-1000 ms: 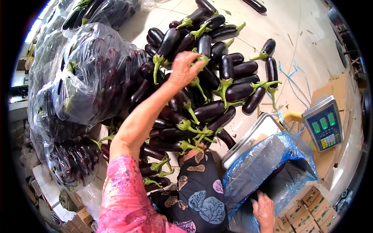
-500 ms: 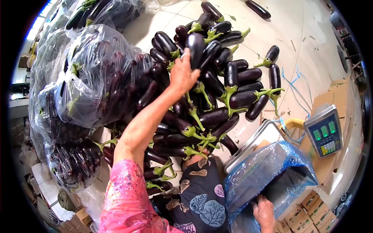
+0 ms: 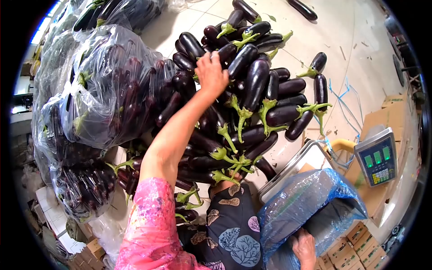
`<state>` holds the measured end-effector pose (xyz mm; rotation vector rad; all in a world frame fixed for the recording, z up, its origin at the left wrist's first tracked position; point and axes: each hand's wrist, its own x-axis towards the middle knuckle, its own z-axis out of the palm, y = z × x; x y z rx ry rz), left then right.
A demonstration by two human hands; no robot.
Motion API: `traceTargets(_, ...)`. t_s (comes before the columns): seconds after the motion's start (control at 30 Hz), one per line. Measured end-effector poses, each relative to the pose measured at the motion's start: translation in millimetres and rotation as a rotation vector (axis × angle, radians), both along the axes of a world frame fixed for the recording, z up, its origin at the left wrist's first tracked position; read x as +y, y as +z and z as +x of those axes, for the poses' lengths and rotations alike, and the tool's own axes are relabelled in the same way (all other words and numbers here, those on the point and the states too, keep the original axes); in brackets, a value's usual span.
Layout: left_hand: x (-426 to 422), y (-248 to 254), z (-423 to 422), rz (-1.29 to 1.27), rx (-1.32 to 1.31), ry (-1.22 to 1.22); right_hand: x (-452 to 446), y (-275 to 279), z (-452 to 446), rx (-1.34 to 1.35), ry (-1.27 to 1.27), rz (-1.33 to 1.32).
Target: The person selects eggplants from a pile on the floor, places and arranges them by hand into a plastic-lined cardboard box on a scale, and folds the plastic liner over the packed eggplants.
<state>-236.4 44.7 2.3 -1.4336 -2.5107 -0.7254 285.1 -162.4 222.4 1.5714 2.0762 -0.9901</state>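
Note:
A large heap of dark purple eggplants [image 3: 283, 114] with green stems lies on the floor in front of me. My left hand [image 3: 211, 74] reaches over its upper part, fingers bent and a little apart against the eggplants there; none is lifted. Just right of that hand, a big eggplant [image 3: 256, 83] rests on top, stem toward me. At lower right, my right hand [image 3: 303, 246] grips the edge of a blue plastic bag [image 3: 292, 202]; its fingertips are partly hidden. The bag lines an open container, whose visible inside looks dark grey.
Clear plastic bags full of eggplants [image 3: 112, 90] crowd the left side. A scale display [image 3: 377, 157] with green digits stands right, beside its metal platform [image 3: 270, 191]. Blue twine [image 3: 344, 101], cardboard [image 3: 380, 112] and small cartons [image 3: 360, 240] lie around. One eggplant [image 3: 302, 9] lies apart at the top.
The big eggplant under my left hand has shifted right and down, and the hand has come off it, moving slightly left. My right hand stays at the bag's edge.

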Motion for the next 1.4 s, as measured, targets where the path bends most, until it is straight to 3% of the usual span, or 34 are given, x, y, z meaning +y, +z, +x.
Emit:
traceTargets(0.07,2.6,-11.8,-28.9,-0.251,-0.101,0.049,1.2,-2.1,1.2,-0.006,-0.006,-0.014)
traceTargets(0.13,3.4,-4.1,-31.9,-0.301,-0.220,0.047,3.6,0.4,-4.8,-0.006,-0.025,0.000)
traceTargets(0.2,-1.9,-6.5,-25.8,-0.125,-0.274,0.036,3.5,2.1,-6.7,-0.006,-0.028,0.005)
traceTargets(0.27,-11.9,28.5,-21.8,-0.050,-0.965,0.053,2.2,1.4,-4.1,-0.006,-0.009,0.001)
traceTargets(0.3,-24.7,40.4,-12.2,0.125,-1.221,0.010,0.6,2.0,-3.5,-0.017,-0.008,-0.004)
traceTargets(0.33,-36.1,46.3,-0.6,0.257,-1.226,-0.079,0.3,1.9,-3.6,-0.025,-0.004,-0.006)
traceTargets(0.53,-103.6,103.4,49.8,0.217,-0.960,-0.202,1.5,9.0,-9.2,-0.033,0.035,0.033)
traceTargets(0.87,-179.0,139.4,78.0,0.339,-1.148,-0.294,-12.5,10.2,-0.5,0.013,0.062,0.102)
traceTargets(1.0,-201.2,150.7,74.7,0.251,-1.125,-0.250,-11.9,15.8,-7.6,0.006,0.049,0.099)
traceTargets(1.13,-223.7,150.9,66.2,0.111,-1.390,-0.051,-13.4,17.8,-8.2,-0.007,0.066,0.090)
traceTargets(1.17,-225.9,152.0,74.6,0.234,-1.651,0.067,-13.7,16.6,-7.5,0.002,0.068,0.096)
traceTargets(1.27,-242.7,140.1,69.0,0.164,-1.891,0.034,-15.1,16.8,-11.5,0.061,0.068,0.136)
traceTargets(1.4,-254.5,140.7,67.8,0.137,-2.050,0.204,-16.4,17.1,-12.6,0.082,0.074,0.149)
